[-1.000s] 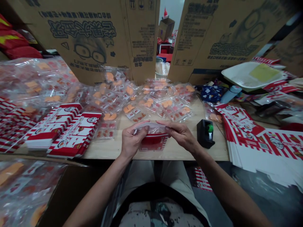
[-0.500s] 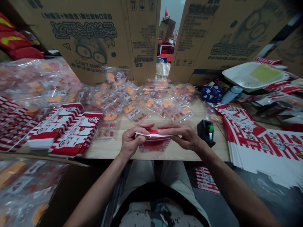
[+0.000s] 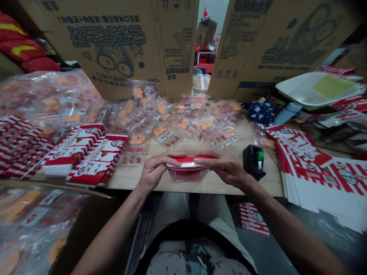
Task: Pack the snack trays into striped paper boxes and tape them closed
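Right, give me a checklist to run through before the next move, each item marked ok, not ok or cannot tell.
1. Left hand on the red-and-white box: ok, fingers and thumb at its upper edge.
2. Right hand on the box: ok, fingers at the opposite end of the top.
3. Lid fully closed: cannot tell, fingers hide both ends.
4. Contents seated inside: cannot tell, the lid and front panel block the view.
5. Tape dispenser close by: ok, on the table to the right of the right hand.
6. Clear packets apart from the box: ok, they lie beyond the hands.
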`<state>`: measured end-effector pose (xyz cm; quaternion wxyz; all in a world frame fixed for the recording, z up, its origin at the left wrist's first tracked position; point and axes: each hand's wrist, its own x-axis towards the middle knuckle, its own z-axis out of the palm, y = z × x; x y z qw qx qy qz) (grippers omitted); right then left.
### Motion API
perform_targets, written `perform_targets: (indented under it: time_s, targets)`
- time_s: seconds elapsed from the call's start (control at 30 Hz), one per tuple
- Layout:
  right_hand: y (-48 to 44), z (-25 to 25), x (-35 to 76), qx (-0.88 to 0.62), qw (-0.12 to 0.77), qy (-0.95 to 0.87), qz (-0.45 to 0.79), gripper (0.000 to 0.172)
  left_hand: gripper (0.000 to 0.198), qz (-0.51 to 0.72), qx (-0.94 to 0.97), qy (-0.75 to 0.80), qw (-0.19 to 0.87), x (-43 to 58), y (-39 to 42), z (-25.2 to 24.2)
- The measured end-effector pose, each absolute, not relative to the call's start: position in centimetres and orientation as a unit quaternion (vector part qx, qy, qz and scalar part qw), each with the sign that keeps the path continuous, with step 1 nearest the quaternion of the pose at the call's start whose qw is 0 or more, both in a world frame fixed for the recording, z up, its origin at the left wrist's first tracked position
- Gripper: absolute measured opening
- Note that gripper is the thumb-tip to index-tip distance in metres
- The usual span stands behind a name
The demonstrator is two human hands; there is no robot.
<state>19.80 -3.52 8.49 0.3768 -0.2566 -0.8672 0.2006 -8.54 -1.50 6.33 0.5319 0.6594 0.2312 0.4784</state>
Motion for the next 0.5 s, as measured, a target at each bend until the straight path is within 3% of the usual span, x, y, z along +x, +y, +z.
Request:
perform_targets:
  time_s: [0.17,0.23,0.33,0.43,0.5]
  targets:
    - [-4.1,10.2,20.6,-0.243,0.256,-0.924,0.15,0.045,0.037,0.412,0.745,0.223,0.475,-10.2,-1.6,7.4]
    - [-4.5,10.9,20.5,-0.244,0.232,-0.928,0.16,0.045,0.03,0.412,0.752,0.266,0.441,-9.8,-2.1,8.0]
    - [-5.0,11.2,19.6,-0.288,0.264,-0.899,0.199,0.038,0.018,0.426,0.727,0.337,0.42,-8.7,-2.8,8.8]
    - [-5.3,10.4,18.4,-0.392,0.336,-0.819,0.249,0.029,0.039,0.417,0.706,0.358,0.447,-8.0,-2.8,9.0]
    - [-5.4,10.0,18.0,-0.425,0.359,-0.777,0.295,0.025,0.039,0.409,0.7,0.358,0.463,-8.0,-2.5,8.9]
